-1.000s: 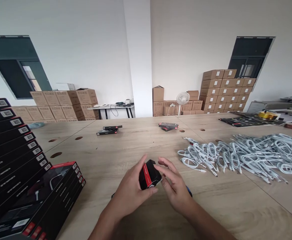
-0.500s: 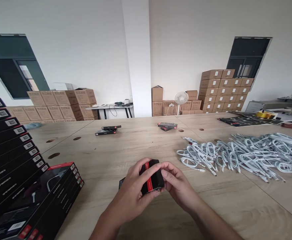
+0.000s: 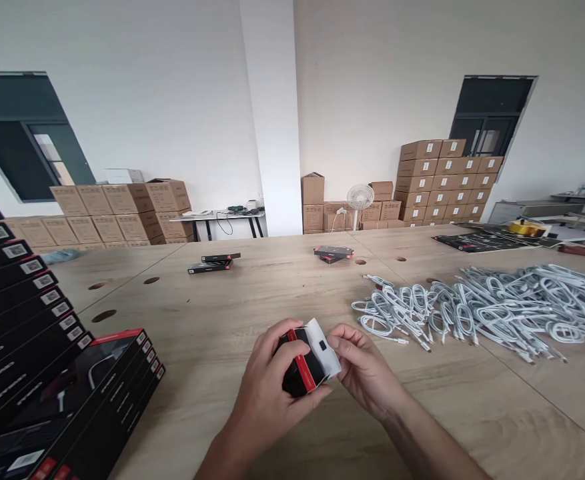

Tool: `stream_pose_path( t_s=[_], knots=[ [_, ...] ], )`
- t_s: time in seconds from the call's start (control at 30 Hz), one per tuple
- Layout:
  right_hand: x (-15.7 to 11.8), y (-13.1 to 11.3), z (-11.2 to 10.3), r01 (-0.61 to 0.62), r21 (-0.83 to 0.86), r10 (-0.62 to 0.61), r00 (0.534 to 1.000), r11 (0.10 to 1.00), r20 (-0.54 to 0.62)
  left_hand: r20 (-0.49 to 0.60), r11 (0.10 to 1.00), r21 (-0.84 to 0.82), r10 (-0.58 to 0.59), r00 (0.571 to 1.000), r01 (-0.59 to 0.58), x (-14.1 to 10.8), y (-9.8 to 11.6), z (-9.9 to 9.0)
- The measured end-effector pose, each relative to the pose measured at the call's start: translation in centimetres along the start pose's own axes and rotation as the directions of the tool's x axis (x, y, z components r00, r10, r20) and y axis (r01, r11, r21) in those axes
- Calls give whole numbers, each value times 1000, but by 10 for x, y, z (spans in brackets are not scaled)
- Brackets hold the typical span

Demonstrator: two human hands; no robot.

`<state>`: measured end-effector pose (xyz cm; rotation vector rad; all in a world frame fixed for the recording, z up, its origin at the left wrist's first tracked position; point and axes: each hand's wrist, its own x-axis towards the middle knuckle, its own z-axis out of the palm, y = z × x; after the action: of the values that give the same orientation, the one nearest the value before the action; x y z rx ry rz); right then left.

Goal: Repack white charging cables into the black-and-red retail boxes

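Note:
My left hand (image 3: 267,393) is wrapped round a small black box (image 3: 297,381) with a red stripe, held tilted above the table. A white flap (image 3: 317,340) with a small dark mark stands out from the box's right end. At that flap's outer edge, the thumb and fingers of my right hand (image 3: 367,370) are pinched together. The underside of the box is hidden by my left palm.
Stacks of flat black boxes (image 3: 22,313) rise at the left. White coiled cables (image 3: 497,310) are heaped at the right. Farther back on the wooden table (image 3: 252,300) lie two small piles of black boxes (image 3: 211,265).
The white flap at the box's end has swung out into sight, with my right fingers at its edge. The box has turned a little, and my left hand still holds it.

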<state>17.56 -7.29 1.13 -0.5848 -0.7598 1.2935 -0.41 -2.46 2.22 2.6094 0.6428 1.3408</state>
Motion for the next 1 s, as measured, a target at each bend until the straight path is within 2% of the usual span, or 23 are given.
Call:
stream_pose_path(
  t_s=[0.07,0.1,0.17,0.23,0.3,0.37,0.4,0.53,0.6,0.7,0.83,1.0],
  knots=[
    [0,0,1,79,-62,-77,997,995,23,-136,999,-19,-46,990,44,1,-1,5],
    [-2,1,2,127,-117,-123,991,985,43,-218,995,-48,-99,971,91,2,-3,7],
    [-6,4,5,244,-285,-226,969,927,96,-340,962,-167,-261,904,216,2,-7,13],
    [-13,10,8,346,-498,-305,938,795,166,-372,899,-320,-411,832,300,2,-10,19],
    [-19,19,9,405,-677,-343,910,614,233,-355,851,-421,-473,807,314,-1,-11,24],
    [-21,27,7,431,-770,-364,890,471,276,-336,834,-474,-469,817,283,-3,-9,28],
    [-21,30,6,440,-790,-382,880,427,283,-319,821,-505,-463,827,265,-4,-7,28],
    [-18,31,2,500,-796,-509,810,340,291,-195,721,-641,-485,853,263,-4,-2,24],
    [-16,27,3,561,-778,-561,755,284,339,-165,721,-635,-478,863,278,-2,-2,21],
    [-16,22,8,629,-757,-601,678,177,423,-188,753,-600,-460,868,269,1,-3,19],
    [-17,15,10,619,-777,-628,653,119,424,-206,722,-644,-480,853,252,2,-1,18],
    [-17,3,4,648,-759,-650,608,72,457,-135,690,-674,-466,875,264,6,8,16]
  ],
)
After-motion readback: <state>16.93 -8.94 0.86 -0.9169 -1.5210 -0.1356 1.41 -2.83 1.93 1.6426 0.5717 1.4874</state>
